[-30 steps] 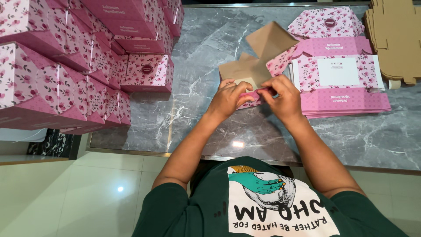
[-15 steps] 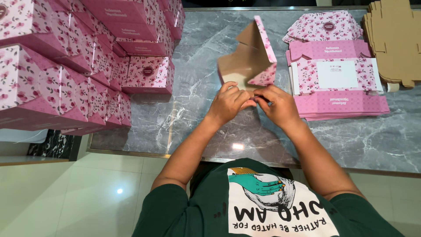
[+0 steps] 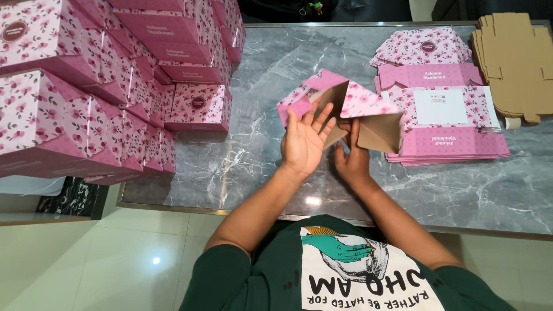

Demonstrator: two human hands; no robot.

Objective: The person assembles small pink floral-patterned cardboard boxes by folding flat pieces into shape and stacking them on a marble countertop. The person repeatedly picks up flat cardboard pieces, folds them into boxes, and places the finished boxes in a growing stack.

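Observation:
A half-folded pink floral cardboard box (image 3: 360, 103), brown on the inside, is held above the grey marble table (image 3: 265, 150). My left hand (image 3: 305, 141) presses flat against its left panel, fingers spread upward. My right hand (image 3: 352, 158) grips the lower brown flap from below, its fingers partly hidden behind the card. The box's pink panels stick up and out to both sides.
Stacks of finished pink floral boxes (image 3: 86, 86) fill the table's left side. A pile of flat pink box blanks (image 3: 443, 109) lies at the right, with brown cardboard blanks (image 3: 512, 63) behind it. The table's near edge runs just in front of my body.
The box has been lifted off the table and turned. Its panels have folded up into a more closed shape. Both hands rose with it, the left now flat against its side.

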